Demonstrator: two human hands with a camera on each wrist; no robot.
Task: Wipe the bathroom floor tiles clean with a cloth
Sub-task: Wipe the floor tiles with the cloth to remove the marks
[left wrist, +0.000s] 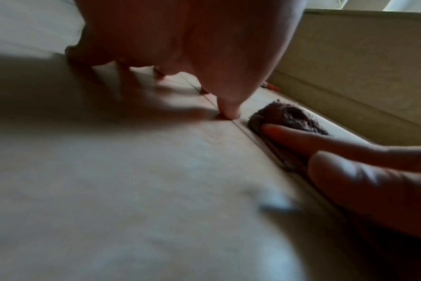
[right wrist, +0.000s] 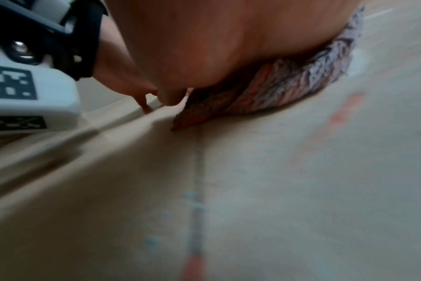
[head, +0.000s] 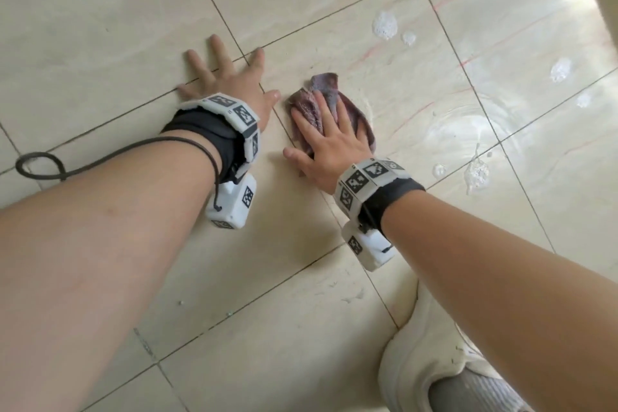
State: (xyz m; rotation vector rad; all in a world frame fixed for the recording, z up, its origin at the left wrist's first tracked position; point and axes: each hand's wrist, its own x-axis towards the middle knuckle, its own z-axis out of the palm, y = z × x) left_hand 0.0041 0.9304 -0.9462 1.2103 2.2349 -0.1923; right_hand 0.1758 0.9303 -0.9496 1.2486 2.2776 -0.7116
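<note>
A crumpled purple-pink cloth (head: 326, 87) lies on the beige floor tiles (head: 100, 27). My right hand (head: 329, 140) presses flat on it with straight fingers; the cloth sticks out beyond the fingertips and to the right. My left hand (head: 230, 77) is spread flat on the tiles just left of the cloth, thumb close to it without touching. In the left wrist view the cloth (left wrist: 286, 117) shows as a dark tuft beyond a right-hand finger. The right wrist view shows the cloth (right wrist: 276, 89) squashed under the palm.
Soapy foam blobs (head: 384, 25) and a wet, shiny film with faint red streaks cover the tiles to the right (head: 468, 130). A white shoe (head: 424, 354) stands at the lower right. A wall or skirting (left wrist: 349, 66) runs close beyond the cloth.
</note>
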